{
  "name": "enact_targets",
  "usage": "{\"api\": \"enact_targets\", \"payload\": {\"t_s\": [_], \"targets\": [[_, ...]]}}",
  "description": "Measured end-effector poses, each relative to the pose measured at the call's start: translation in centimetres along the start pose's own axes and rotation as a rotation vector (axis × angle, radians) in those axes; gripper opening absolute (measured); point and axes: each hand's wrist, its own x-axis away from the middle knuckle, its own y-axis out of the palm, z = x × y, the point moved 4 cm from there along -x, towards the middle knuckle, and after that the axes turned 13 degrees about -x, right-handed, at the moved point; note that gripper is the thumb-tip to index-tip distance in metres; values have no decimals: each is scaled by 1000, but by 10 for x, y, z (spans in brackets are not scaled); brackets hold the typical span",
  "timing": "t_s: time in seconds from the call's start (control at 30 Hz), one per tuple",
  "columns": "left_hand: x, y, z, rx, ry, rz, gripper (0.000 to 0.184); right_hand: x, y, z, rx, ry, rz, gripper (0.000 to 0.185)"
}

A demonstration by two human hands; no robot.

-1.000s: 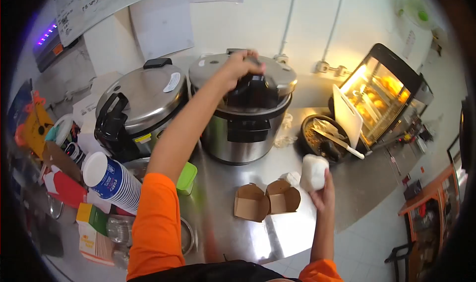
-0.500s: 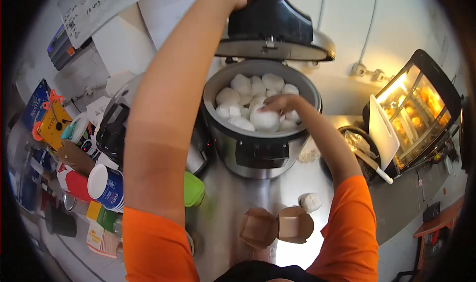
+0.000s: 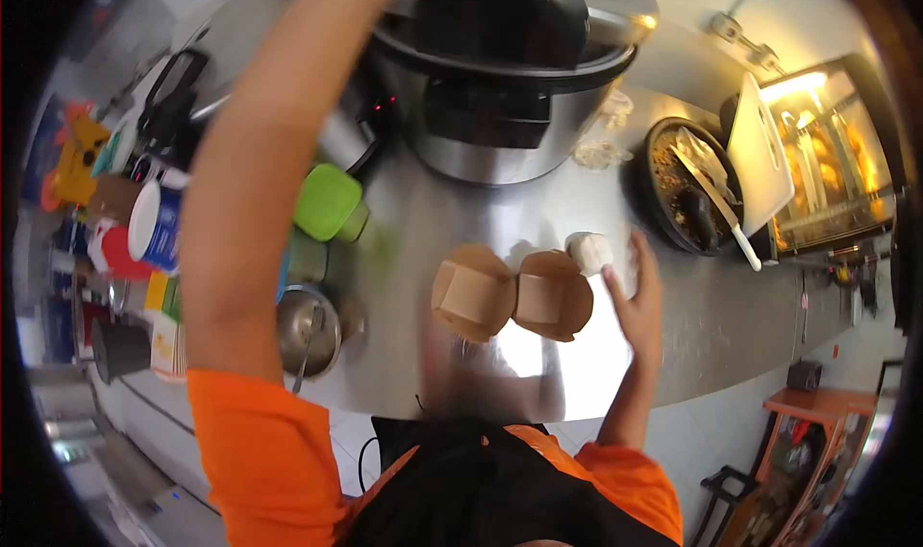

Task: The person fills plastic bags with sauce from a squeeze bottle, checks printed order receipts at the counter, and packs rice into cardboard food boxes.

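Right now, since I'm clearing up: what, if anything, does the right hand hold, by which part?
Nothing visible: the right hand is open beside the white ball.

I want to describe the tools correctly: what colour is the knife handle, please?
The knife handle is white; it shows best in the head view, right side.

No legible text, brands, numbers or signs. White marking on blue cup (image 3: 159, 228), nine o'clock: too blurred to read. Orange-and-white packet (image 3: 168, 348), between eight and nine o'clock: print unreadable.
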Motion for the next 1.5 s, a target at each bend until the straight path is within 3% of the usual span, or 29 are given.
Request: {"api": "enact_targets", "payload": {"t_s": [0.03,0.1,0.13,0.17,0.2,0.27,0.33,0.37,0.43,0.47,0.6,0.67,0.73,0.8,0.87,0.93,0.97,1.07,1.1,1.2,1.33,1.37,1.5], "targets": [[12,4,-13,-249,-9,114,63,24,12,34,11,163,-17,59],[25,28,-51,75,-1,234,60,52,29,69,8,427,-92,57],[27,22,-61,-96,194,272,78,61,36,78,2,531,-157,54],[45,20,-57,-457,277,555,51,67,37,101,-128,534,-162,48],[63,19,-55,-512,295,516,55,71,33,124,-256,540,-166,43],[132,16,-23,-694,440,509,47,67,8,104,102,206,-46,38],[216,16,14,-851,363,468,37,72,-24,84,-63,310,218,41],[255,13,20,-821,354,434,38,75,-32,48,54,269,202,39],[338,12,28,-694,233,381,41,82,-43,10,-43,219,227,38],[380,15,28,-591,127,369,44,83,-29,-32,-114,96,194,37],[518,34,-1,-411,74,426,74,138,91,-187,-157,-343,12,28],[583,40,-23,-412,42,655,77,184,171,-239,-111,-447,-238,21],[647,41,-46,-331,-11,894,75,238,246,-292,-294,-500,-638,36],[709,36,-70,-157,-79,1164,67,293,308,-332,-381,-374,-963,42],[776,19,-89,-62,-285,1386,53,333,358,-363,-434,-592,-1076,67],[831,7,-103,175,-239,1469,46,360,383,-399,-407,-792,-1073,88],[849,-5,-96,122,-279,1498,44,371,396,-413,-397,-889,-1065,98],[888,-38,-97,-164,-332,1256,43,397,457,-421,-580,-874,-1142,117],[894,-51,-98,-69,-337,1266,42,406,479,-420,-622,-794,-1206,121],[925,-99,-124,53,-297,1282,43,418,535,-431,-669,-852,-1243,123],[958,-171,-152,10,-335,1129,44,418,631,-425,-804,-572,-1212,115],[967,-192,-159,-73,-350,1085,44,412,654,-433,-832,-588,-1121,103],[1001,-263,-179,-140,-421,968,49,398,743,-460,-1053,-359,-1127,83]]}}
